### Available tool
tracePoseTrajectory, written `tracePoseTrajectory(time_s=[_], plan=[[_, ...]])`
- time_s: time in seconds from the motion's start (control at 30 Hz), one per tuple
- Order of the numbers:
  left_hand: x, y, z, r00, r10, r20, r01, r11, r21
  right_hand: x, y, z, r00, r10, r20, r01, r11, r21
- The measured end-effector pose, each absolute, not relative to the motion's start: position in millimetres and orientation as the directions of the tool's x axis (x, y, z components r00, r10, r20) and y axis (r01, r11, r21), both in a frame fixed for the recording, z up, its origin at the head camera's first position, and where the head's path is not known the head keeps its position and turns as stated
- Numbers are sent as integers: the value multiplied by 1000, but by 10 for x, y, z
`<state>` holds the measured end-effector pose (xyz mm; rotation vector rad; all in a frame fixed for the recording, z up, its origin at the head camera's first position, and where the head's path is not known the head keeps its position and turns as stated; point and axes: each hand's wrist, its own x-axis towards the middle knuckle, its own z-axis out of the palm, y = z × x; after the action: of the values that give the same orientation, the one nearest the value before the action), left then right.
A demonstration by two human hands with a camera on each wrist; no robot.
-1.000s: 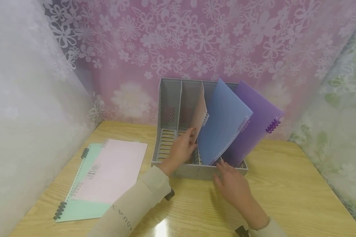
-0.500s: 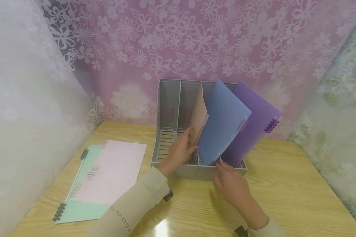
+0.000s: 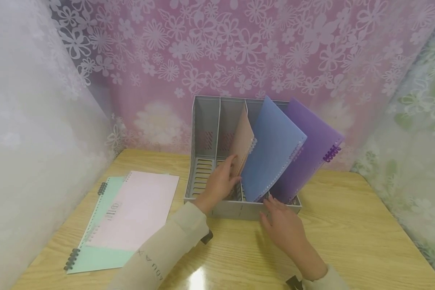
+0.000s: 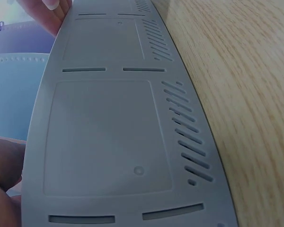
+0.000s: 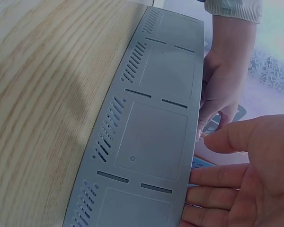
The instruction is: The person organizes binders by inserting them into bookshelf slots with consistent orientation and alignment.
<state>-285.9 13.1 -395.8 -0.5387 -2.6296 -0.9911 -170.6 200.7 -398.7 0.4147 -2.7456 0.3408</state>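
In the head view a grey file organizer (image 3: 226, 209) with upright compartments stands on the table. My left hand (image 3: 219, 183) reaches over its front and holds a beige spiral notebook (image 3: 243, 141) by its lower front part, in the second compartment from the left. Beside it a blue notebook (image 3: 272, 149) and a purple notebook (image 3: 308, 149) lean to the right in the compartments there. My right hand (image 3: 284, 225) rests its straight fingertips on the organizer's front rim, below the blue notebook. In the right wrist view its fingers (image 5: 217, 175) lie over that rim.
On the wooden table (image 3: 348, 241), to the left, a pale pink notebook (image 3: 145, 209) lies flat across a mint green notebook (image 3: 98, 257) with black rings. A pink flowered curtain (image 3: 203, 52) hangs behind the organizer, and pale cloth (image 3: 40, 121) borders the left side.
The beige notebook's front edge shifts slightly under my left hand and its rings show again. My right hand stays on the rim. The other notebooks have not moved.
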Motion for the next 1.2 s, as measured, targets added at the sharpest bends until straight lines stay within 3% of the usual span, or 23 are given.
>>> tracePoseTrajectory(time_s=[0.47, 0.9, 1.03, 1.2], plan=[[-2851, 75, -3956, -890, 252, 379, 445, 659, 607, -1702, 2028, -3996, -897, -243, 368, -325, 929, -178], [-2721, -145, -3865, -903, 259, 342, 429, 549, 717, -1738, 2040, -3956, -917, -200, 345, -303, 912, -277], [-2660, -192, -3820, -899, 217, 381, 436, 530, 727, -1763, 2031, -3980, -867, -232, 441, -400, 851, -339], [-2590, -289, -3778, -812, 159, 561, 563, 466, 682, -1784, 1983, -3977, -768, -218, 602, -532, 740, -412]])
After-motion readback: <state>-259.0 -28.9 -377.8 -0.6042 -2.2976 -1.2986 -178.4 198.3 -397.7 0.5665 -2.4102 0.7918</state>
